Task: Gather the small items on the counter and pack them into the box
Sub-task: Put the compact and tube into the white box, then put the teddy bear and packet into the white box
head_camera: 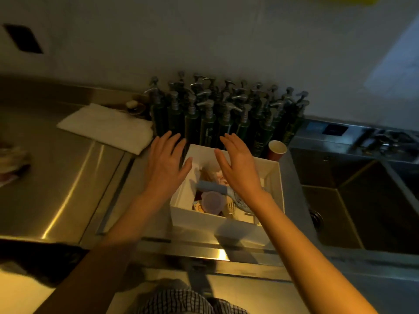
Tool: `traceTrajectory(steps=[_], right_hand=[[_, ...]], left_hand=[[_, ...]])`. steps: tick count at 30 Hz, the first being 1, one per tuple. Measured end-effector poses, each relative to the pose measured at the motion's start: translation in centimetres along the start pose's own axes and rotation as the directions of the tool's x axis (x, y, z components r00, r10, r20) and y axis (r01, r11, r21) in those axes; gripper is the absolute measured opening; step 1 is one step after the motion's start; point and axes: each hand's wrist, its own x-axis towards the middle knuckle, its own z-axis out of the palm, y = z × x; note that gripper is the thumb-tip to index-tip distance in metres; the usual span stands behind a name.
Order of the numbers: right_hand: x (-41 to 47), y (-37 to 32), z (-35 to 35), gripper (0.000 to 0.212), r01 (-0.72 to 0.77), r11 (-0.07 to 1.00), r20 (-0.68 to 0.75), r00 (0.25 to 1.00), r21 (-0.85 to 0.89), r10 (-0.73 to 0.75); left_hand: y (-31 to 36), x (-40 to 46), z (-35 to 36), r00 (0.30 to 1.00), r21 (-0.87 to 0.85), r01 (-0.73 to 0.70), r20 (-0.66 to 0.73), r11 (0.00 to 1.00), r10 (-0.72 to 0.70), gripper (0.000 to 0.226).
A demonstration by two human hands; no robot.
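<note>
Where both hands hover, the box [275, 177] below

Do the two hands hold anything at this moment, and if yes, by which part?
Nothing is held. The left hand and the right hand are both open with straight fingers above the white rectangular box, which already holds small items.

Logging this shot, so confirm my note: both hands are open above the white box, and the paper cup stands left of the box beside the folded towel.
One slip: the head view shows the cup at the box's far right corner, by the pump bottles; the towel lies left. Both hands, left and right, are open above the box.
</note>
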Motion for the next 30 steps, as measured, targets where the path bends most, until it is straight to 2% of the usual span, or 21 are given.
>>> traceTrajectory(steps=[3, 9, 12, 15, 20, 24, 30], right_hand=[[-0.7, -1.7, 1.9, 0.054, 0.100, 0.995, 0.015, 0.995, -0.007, -0.100], [-1.8, -6.3, 6.0, 0.047, 0.248, 0.969, 0.115, 0.962, -0.003, -0.246], [-2.4, -8.5, 7.9, 0.051, 0.332, 0.942, 0.137, 0.932, 0.046, -0.335], [-3.3, -10.7, 9.9, 0.046, 0.391, 0.915, 0.128, 0.907, 0.101, -0.402], [-3.9, -14.4, 14.5, 0.037, 0.432, 0.886, 0.224, 0.859, 0.168, -0.461], [-3.7, -17.6, 18.6, 0.042, 0.427, 0.880, 0.284, 0.835, 0.208, -0.472], [-1.8, -23.3, 26.0, 0.046, 0.348, 0.904, 0.354, 0.836, 0.247, -0.419]], left_hand=[[-1.3, -2.0, -1.7, 0.998, 0.070, 0.059, -0.020, 0.996, -0.058, 0.050], [-5.1, -7.1, -3.7, 0.984, 0.235, 0.180, -0.027, 0.955, -0.178, 0.047], [-6.9, -9.8, -4.3, 0.958, 0.276, 0.285, -0.049, 0.918, -0.283, 0.044], [-8.9, -12.5, -4.7, 0.923, 0.284, 0.382, -0.066, 0.879, -0.379, 0.045], [-13.5, -16.7, -5.5, 0.893, 0.275, 0.449, -0.167, 0.850, -0.417, 0.037], [-17.8, -18.6, -6.2, 0.839, 0.314, 0.538, -0.107, 0.782, -0.534, 0.041], [-26.9, -19.6, -7.8, 0.818, 0.296, 0.563, -0.068, 0.771, -0.571, 0.043]])
